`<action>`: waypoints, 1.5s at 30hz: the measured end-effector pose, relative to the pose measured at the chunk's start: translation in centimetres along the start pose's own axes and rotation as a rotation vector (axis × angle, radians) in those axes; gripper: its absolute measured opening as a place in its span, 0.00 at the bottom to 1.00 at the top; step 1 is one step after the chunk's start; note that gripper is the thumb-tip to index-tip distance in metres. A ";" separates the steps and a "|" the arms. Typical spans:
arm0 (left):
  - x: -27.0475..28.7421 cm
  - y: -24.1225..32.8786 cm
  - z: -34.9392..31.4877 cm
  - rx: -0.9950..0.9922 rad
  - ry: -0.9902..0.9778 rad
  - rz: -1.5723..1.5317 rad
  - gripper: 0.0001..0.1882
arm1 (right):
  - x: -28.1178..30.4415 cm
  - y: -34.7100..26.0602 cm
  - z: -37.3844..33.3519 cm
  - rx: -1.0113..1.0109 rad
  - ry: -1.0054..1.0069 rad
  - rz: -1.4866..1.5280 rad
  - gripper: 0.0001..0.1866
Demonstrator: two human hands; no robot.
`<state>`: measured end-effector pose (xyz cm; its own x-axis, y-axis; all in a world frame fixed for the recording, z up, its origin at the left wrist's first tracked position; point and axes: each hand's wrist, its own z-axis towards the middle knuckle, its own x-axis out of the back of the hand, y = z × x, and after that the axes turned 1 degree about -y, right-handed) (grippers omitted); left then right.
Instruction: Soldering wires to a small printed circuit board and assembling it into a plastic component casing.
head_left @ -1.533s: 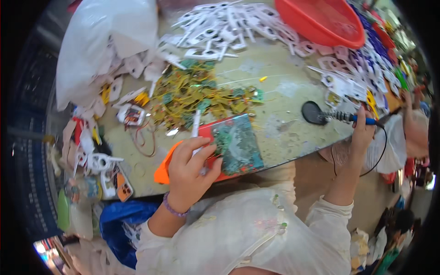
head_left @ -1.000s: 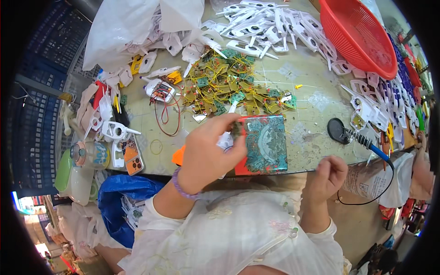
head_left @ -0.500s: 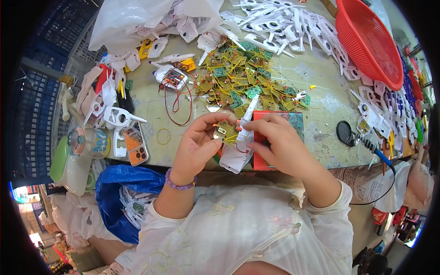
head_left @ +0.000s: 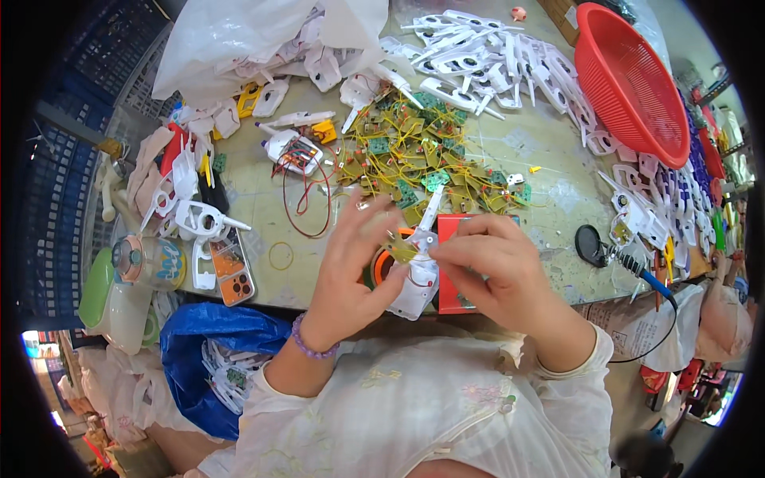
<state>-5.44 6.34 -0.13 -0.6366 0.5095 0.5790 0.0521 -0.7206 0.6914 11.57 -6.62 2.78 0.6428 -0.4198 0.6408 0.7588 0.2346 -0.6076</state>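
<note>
Hands meet at the near edge of the table (head_left: 550,179), right in the middle of the scene. Left hand (head_left: 358,255) is pinched on a small yellowish circuit board (head_left: 402,248), holding it against the white plastic shell (head_left: 421,275) that sits between both hands. Right hand (head_left: 498,263) is curled over the shell's right side, fingers closed on it, nozzle pointing far. Just behind lies a red pad (head_left: 448,231); farther off, a heap of yellow-green boards (head_left: 414,159). Soldering iron (head_left: 637,271) rests to the right, well apart, red basket (head_left: 629,80) at far right.
</note>
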 end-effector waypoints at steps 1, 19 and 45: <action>-0.2 0.4 0.5 0.007 -0.020 -0.126 0.18 | 0.1 -0.2 0.1 0.014 -0.004 -0.023 0.15; -1.7 1.1 2.1 -0.003 0.093 -0.120 0.05 | 1.6 23.7 6.3 -0.604 0.172 -0.415 0.12; -3.0 0.9 0.0 0.172 0.093 -0.226 0.04 | 4.4 4.7 -6.2 -0.628 0.615 0.516 0.12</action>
<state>-3.48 4.18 -1.18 -0.7144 0.5966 0.3657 0.0260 -0.4996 0.8659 17.30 -12.80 -0.23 0.5763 -0.8171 -0.0137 0.0984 0.0860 -0.9914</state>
